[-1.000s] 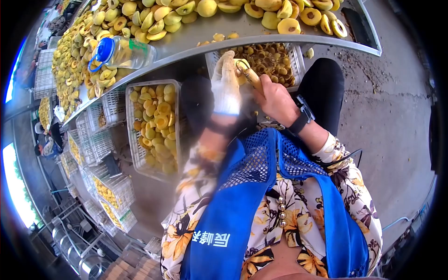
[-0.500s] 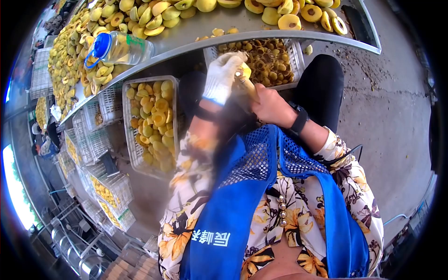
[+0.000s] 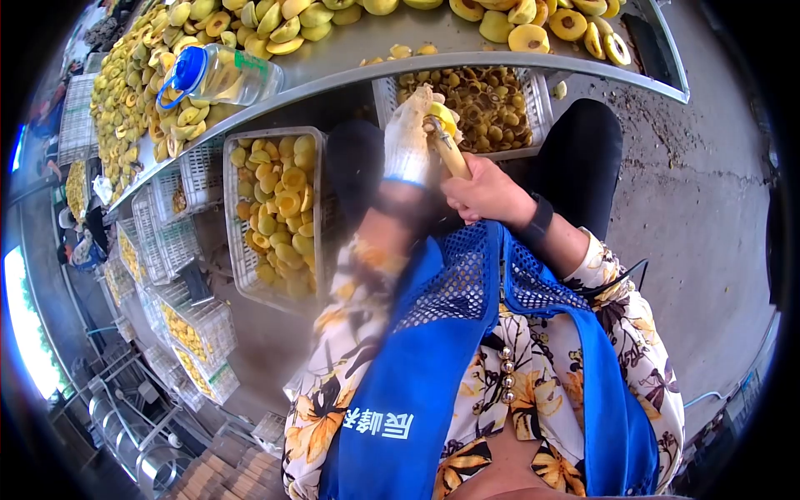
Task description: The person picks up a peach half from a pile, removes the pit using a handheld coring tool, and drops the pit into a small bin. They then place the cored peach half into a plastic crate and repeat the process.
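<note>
My left hand (image 3: 412, 137), in a white cotton glove, is closed round a yellow fruit half (image 3: 445, 117) just below the metal table edge. My bare right hand (image 3: 482, 193), with a black watch on the wrist, grips the wooden handle of a coring tool (image 3: 452, 156). The tool's tip is pressed into the fruit. Both hands are over a white crate of brown pits (image 3: 479, 104).
The metal table (image 3: 367, 46) carries heaps of halved yellow fruit and a plastic bottle with a blue cap (image 3: 218, 77). A white crate of pitted halves (image 3: 279, 212) sits on the floor at my left; more crates (image 3: 179, 250) run along the table. Bare concrete floor lies to the right.
My gloved hand turned the fruit and shifted slightly right. My right hand moved down the tool handle as it worked in the fruit. The view tilted a little.
</note>
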### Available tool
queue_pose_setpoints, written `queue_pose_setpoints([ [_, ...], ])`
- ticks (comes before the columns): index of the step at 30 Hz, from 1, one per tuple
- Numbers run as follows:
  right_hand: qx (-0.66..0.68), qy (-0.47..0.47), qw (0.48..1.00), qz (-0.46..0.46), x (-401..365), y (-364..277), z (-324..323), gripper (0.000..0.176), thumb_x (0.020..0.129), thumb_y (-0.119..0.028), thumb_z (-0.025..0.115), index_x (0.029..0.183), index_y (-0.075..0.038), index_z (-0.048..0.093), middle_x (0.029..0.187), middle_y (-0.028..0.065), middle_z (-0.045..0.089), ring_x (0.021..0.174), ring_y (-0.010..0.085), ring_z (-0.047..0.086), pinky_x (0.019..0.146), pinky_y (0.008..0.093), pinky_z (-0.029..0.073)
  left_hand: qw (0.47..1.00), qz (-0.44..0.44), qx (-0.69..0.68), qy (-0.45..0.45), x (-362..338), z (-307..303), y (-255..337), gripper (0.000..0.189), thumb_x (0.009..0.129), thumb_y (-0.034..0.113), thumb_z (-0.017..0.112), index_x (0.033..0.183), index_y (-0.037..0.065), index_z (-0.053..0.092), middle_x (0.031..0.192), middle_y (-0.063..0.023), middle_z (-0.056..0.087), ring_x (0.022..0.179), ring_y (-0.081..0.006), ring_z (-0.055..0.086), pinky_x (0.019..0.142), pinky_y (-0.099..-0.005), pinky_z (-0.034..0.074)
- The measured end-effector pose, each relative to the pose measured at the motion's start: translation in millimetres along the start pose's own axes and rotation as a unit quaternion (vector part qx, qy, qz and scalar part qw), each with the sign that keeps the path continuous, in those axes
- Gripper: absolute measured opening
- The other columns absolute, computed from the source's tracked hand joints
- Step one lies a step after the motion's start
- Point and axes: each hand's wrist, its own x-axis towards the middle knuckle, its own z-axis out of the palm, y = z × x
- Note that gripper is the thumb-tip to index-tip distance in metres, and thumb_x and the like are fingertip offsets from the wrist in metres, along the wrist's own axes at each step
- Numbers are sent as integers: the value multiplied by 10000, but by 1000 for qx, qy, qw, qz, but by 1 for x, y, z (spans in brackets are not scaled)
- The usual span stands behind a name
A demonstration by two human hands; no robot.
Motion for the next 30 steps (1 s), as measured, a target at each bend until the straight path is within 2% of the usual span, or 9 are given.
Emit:
queue_pose_setpoints([
  [4, -6, -12, 1000, 9, 1, 5, -2, 94, 810, -77, 511, 853, -54, 430, 610, 12, 478, 413, 58, 415, 374, 202, 352, 998, 43, 51, -14, 7, -5, -8, 253, 894, 237, 558, 927, -12, 591, 688, -38, 589, 540, -124, 538, 484, -237, 444],
  [11, 12, -54, 998, 39, 6, 4, -4, 71, 815, -42, 498, 873, -46, 457, 595, 1, 458, 406, 48, 386, 368, 191, 321, 990, -131, -37, -27, 7, -4, -3, 336, 856, 371, 589, 865, 36, 576, 684, -88, 601, 522, -175, 571, 444, -263, 465],
  [19, 192, -233, 953, 0, 5, -4, -5, 91, 860, -43, 511, 945, -58, 485, 555, -13, 404, 380, 52, 330, 339, 212, 264, 948, -6, -230, 221, 5, -56, 66, 405, 918, 469, 377, 783, 103, 485, 698, -72, 512, 580, -162, 506, 441, -232, 398],
  [21, 154, -121, 981, 9, 10, -3, -10, 83, 861, -66, 514, 937, -60, 480, 555, -15, 401, 378, 50, 322, 338, 209, 264, 986, 80, -138, 56, -13, -129, 84, 317, 864, 379, 569, 841, 64, 541, 728, -88, 554, 680, -192, 570, 569, -277, 493],
  [23, 41, 5, 999, 19, 15, -2, -17, 116, 848, -131, 543, 899, -53, 474, 563, -7, 423, 373, 52, 345, 329, 218, 293, 883, 205, 232, 353, -33, -125, 100, 320, 839, 324, 606, 958, 28, 620, 848, -86, 622, 783, -195, 589, 663, -303, 478],
  [26, -101, 91, 991, 16, 20, -5, -23, 157, 837, -174, 562, 854, -40, 482, 570, 6, 452, 370, 60, 381, 323, 230, 325, 705, 241, 548, 381, -35, -118, 126, 307, 817, 261, 641, 991, 9, 654, 892, -75, 652, 780, -148, 591, 743, -270, 473],
  [27, -102, 81, 992, -2, 24, 2, -27, 192, 833, -202, 568, 830, -24, 493, 586, 21, 499, 379, 80, 432, 332, 242, 359, 652, 310, 610, 325, -12, -132, 130, 359, 821, 269, 636, 1055, -3, 626, 912, -104, 650, 767, -155, 579, 745, -273, 471],
  [28, -120, 82, 989, -25, 23, 2, -25, 198, 836, -205, 566, 834, -19, 497, 586, 23, 507, 382, 84, 440, 336, 245, 364, 768, 231, 506, 317, -7, -79, 133, 398, 818, 284, 639, 1092, -3, 603, 925, -138, 653, 815, -200, 596, 785, -285, 461],
  [30, -156, 90, 981, -78, 17, -2, -19, 210, 841, -212, 560, 842, -9, 504, 586, 26, 524, 387, 93, 455, 343, 249, 375, 669, 298, 652, 197, 45, -48, 138, 446, 824, 386, 587, 1126, 57, 590, 1026, -175, 634, 918, -307, 611, 812, -356, 460],
])
